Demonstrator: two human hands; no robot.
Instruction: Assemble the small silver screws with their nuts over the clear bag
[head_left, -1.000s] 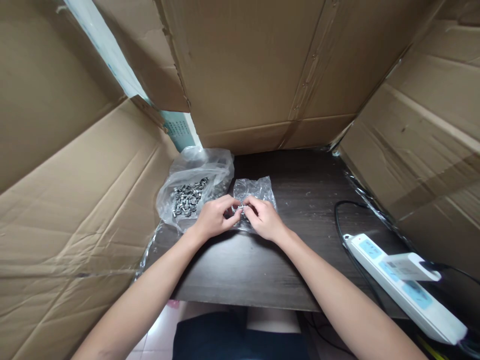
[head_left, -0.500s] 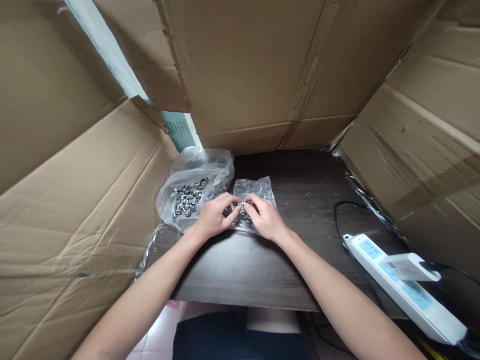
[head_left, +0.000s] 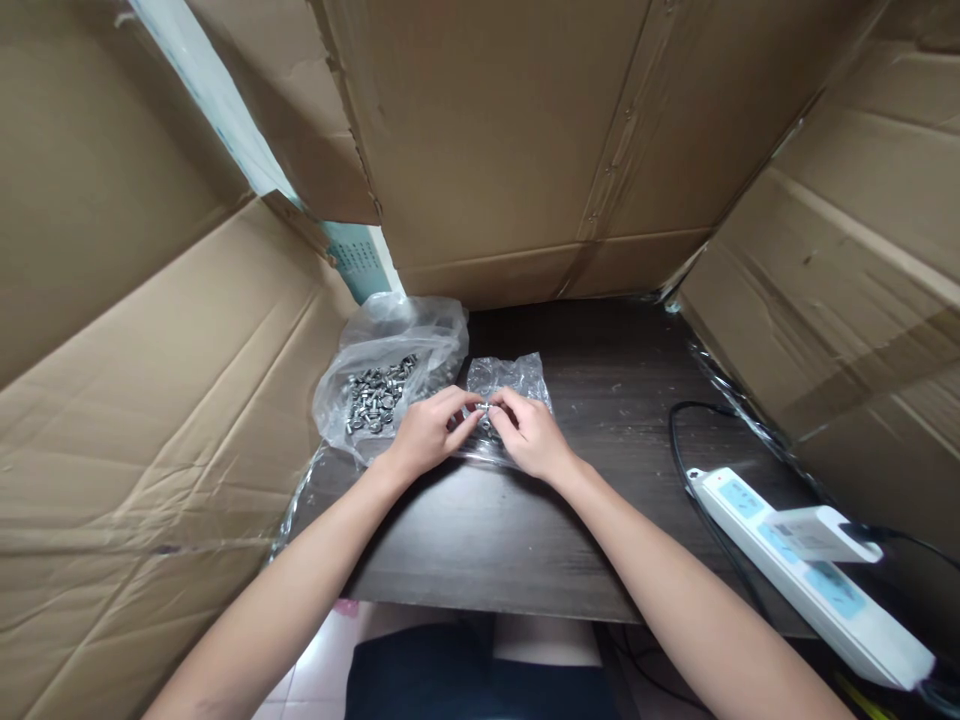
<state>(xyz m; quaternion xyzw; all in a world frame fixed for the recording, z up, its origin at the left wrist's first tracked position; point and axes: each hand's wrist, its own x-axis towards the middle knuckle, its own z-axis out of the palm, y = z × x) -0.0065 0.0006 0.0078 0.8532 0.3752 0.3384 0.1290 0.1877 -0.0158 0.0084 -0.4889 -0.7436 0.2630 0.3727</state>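
Has a larger translucent plastic bag (head_left: 439,318) just left of the small clear bag (head_left: 534,372), with its mouth spread toward the near side, apparently so that the loose metal bolts (head_left: 377,397) inside lie in view and within easy reach. Pinches the left end of a small metal fastener (head_left: 484,407) between thumb and fingers of the left hand (head_left: 427,432), above the small clear bag. Grasps the right end likewise with the fingertips of the right hand (head_left: 536,440), probably to steady so slight a piece from both sides. Seems placed there so that anything dropped would land on the plastic, among more small metal pieces (head_left: 491,430). Is too small to identify exactly.

Rests on a dark wood-grain surface (head_left: 487,530), scuffed with pale specks right of the small clear bag. Includes, well left of that bag, a creased cardboard panel (head_left: 180,340), then a printed teal sheet (head_left: 355,255) in a gap. Rises behind it as another cardboard panel (head_left: 495,150). Shows, well to its right, a black cable (head_left: 673,440) and a white power strip (head_left: 862,632).
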